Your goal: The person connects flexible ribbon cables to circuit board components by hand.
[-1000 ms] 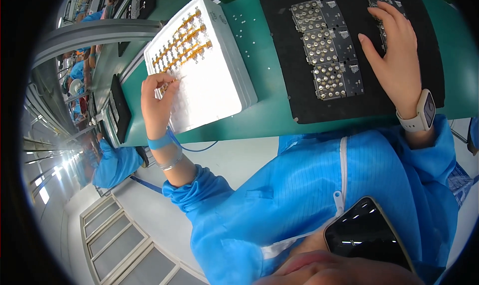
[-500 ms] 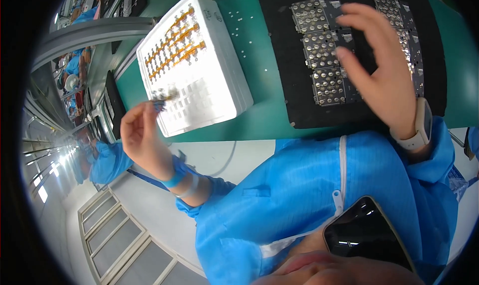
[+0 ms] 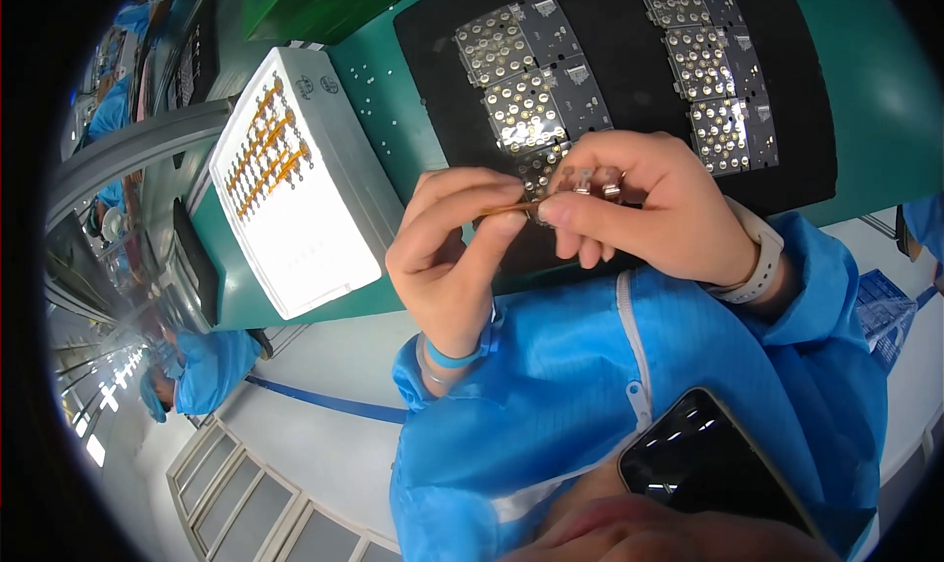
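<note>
My left hand [image 3: 447, 252] pinches one end of a thin orange-brown strip [image 3: 513, 209] between thumb and fingertips. My right hand [image 3: 664, 203] is closed on the strip's other end, where several shiny metal tabs [image 3: 588, 180] stick up between the fingers. Both hands meet above the near edge of a black mat [image 3: 624, 70], partly covering the lowest board of the left column. On the mat lie two columns of dark circuit boards [image 3: 526, 110] dotted with round metal domes. To the left, a white foam block [image 3: 344, 159] carries rows of orange strips [image 3: 270, 139] with metal tabs.
A green bin [image 3: 315, 1] stands at the back left on the green table [image 3: 418, 164]. Small white bits [image 3: 372, 100] are scattered between the foam block and mat. A metal rail [image 3: 147, 110] curves along the left. A person in blue [image 3: 216, 365] is farther off at left.
My left hand has come right from the foam block with the tabbed piece. My right hand has moved from over the boards and now grips it too. The view has shifted.
</note>
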The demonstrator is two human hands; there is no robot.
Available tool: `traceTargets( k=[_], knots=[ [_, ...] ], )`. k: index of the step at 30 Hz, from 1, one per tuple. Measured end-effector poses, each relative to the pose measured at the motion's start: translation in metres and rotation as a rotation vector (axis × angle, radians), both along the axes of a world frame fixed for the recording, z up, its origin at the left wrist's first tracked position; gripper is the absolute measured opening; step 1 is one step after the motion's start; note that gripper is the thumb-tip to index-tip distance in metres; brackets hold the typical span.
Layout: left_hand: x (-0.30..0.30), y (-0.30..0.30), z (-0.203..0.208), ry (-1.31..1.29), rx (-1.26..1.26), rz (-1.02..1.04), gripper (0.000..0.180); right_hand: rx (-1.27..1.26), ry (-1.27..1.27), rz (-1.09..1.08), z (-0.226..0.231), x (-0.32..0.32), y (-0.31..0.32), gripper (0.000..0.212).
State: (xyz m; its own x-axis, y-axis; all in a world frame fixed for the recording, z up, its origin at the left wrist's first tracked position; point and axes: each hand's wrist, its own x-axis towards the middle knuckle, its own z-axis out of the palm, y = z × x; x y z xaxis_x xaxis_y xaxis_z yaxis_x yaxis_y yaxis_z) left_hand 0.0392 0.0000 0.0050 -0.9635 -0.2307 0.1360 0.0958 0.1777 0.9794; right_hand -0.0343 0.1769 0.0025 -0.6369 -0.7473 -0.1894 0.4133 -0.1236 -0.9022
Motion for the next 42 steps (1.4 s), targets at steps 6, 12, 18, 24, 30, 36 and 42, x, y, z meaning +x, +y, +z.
traceTargets(
  k=[6, 12, 18, 24, 30, 36, 42],
  knots=[
    [-0.007, 0.002, -0.005, 0.124, -0.090, -0.106, 0.017, 0.036, -0.024, -0.014, -0.003, -0.003, 0.016, 0.012],
    [-0.018, 0.012, 0.001, 0.199, -0.494, -0.223, 0.019, 0.258, 0.005, -0.089, 0.000, -0.006, 0.033, 0.021],
    [-0.014, 0.024, -0.006, 0.308, -0.962, -0.380, 0.028, 0.406, 0.627, -0.086, -0.003, -0.005, 0.050, 0.015],
    [-0.009, 0.012, -0.002, 0.137, -0.985, -0.298, 0.025, 0.593, 0.507, -0.125, -0.015, -0.010, 0.061, 0.019],
    [-0.003, 0.026, 0.003, 0.043, -1.030, -0.419, 0.037, 0.671, 0.317, -0.044, -0.013, -0.012, 0.059, 0.015],
    [-0.002, 0.037, -0.009, 0.042, -1.065, -0.422, 0.038, 0.659, 0.512, -0.070, -0.017, -0.012, 0.060, 0.016],
    [-0.004, 0.037, -0.012, 0.065, -1.083, -0.415, 0.037, 0.673, 0.539, -0.072, -0.019, -0.012, 0.060, 0.016]
  ],
)
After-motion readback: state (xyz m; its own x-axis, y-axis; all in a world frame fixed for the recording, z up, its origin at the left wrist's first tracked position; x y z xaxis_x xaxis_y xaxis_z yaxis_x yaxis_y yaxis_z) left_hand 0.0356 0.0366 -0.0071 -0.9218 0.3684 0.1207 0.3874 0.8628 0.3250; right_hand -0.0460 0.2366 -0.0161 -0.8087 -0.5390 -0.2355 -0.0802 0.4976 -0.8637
